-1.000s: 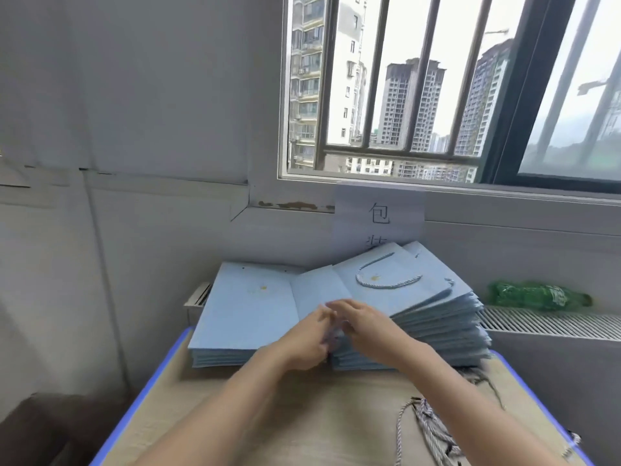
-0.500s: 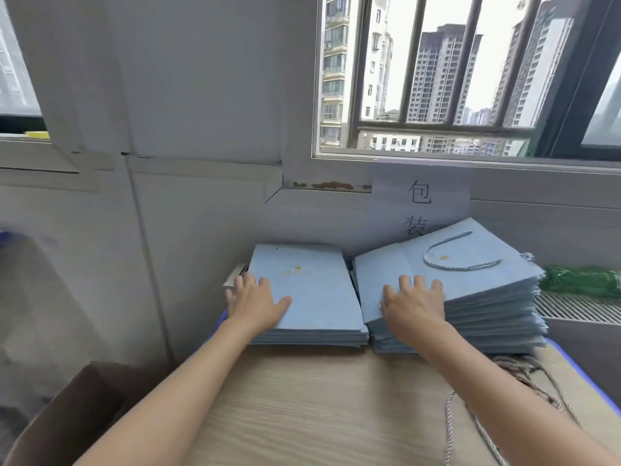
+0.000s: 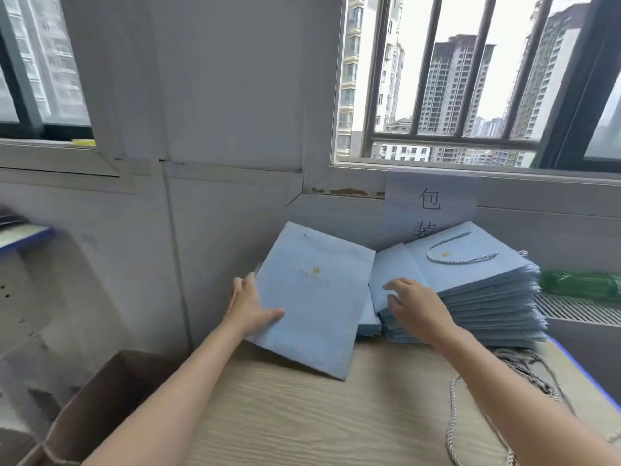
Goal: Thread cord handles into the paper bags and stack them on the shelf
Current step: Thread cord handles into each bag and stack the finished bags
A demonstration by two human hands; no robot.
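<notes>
Blue paper bag (image 3: pixel 314 307): held tilted over the wooden tabletop (image 3: pixel 302 415), raised off the low left pile (image 3: pixel 369 322).
Left hand (image 3: pixel 250 309): its grip is closed on the bag's left edge, thumb on top.
Right hand (image 3: pixel 415 306): fingers are spread flat on the right stack (image 3: pixel 487 297).
Right stack: a cord handle (image 3: pixel 460 252) is seen on its top bag.
Loose cords (image 3: pixel 504 398): laid at the tabletop's right side.

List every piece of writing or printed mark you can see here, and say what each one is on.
"包装": two handwritten characters, one above the other, on the paper sign taped to the wall below the window; the lower one is partly hidden by the stacked bags.
Gold crown mark with a line of lettering under it, on the lifted bag held by the left hand: too faint to read.
Small gold mark on the top stacked bag: too small to read.
</notes>
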